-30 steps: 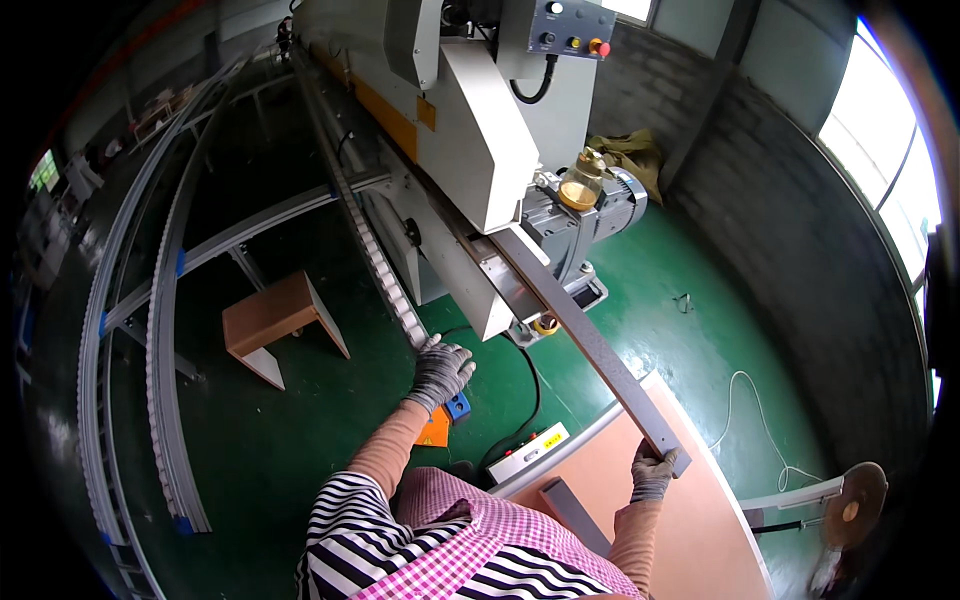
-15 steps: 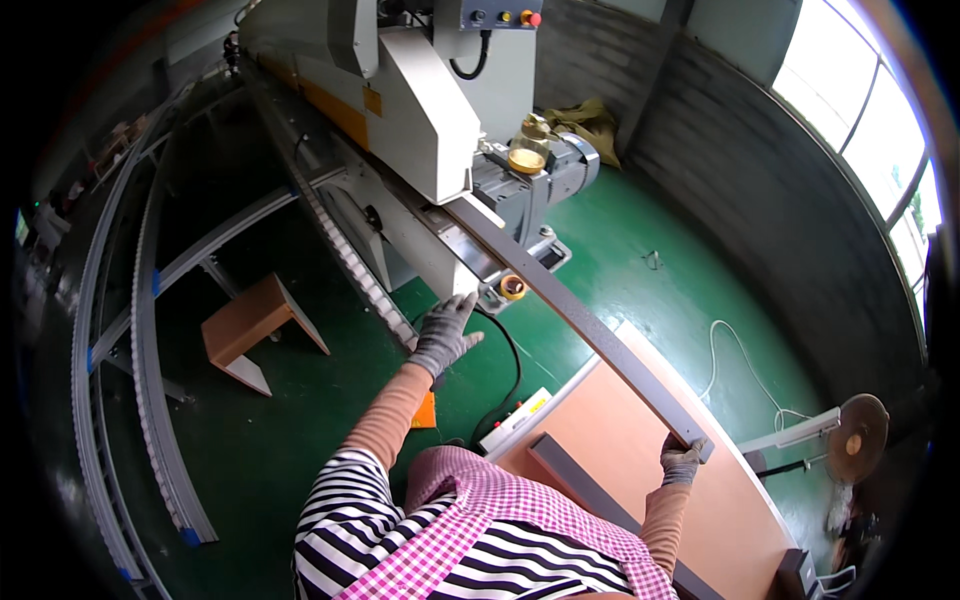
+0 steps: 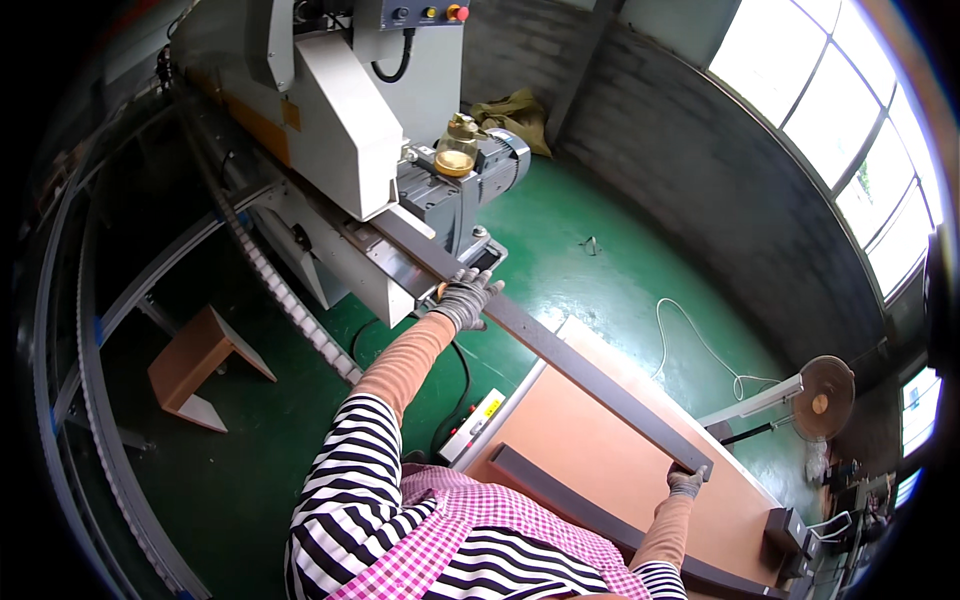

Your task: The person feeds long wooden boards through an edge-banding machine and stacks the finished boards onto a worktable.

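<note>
A long, narrow dark grey board (image 3: 598,384) runs from under the white guard (image 3: 345,120) of a large machine toward my right side. My left hand (image 3: 466,300), in a grey striped glove, lies across the board close to the machine, its fingers over the top and its thumb on the near side. At the near end, my gloved right hand (image 3: 686,482) grips the board from below. Under it is a large wood-coloured panel (image 3: 610,450). A second dark strip (image 3: 560,495) rests on that panel, close to my body.
A motor (image 3: 500,165) carries a jar with yellowish contents (image 3: 456,155) beside the guard. To the left are a roller rail (image 3: 285,295) and a small brown board stool (image 3: 205,365). A round fan (image 3: 824,398) stands at the right. A pale cable (image 3: 700,340) lies on the green floor.
My left hand has moved from beside the machine's edge onto the dark grey board. My right hand still holds the board's near end. The whole view has shifted.
</note>
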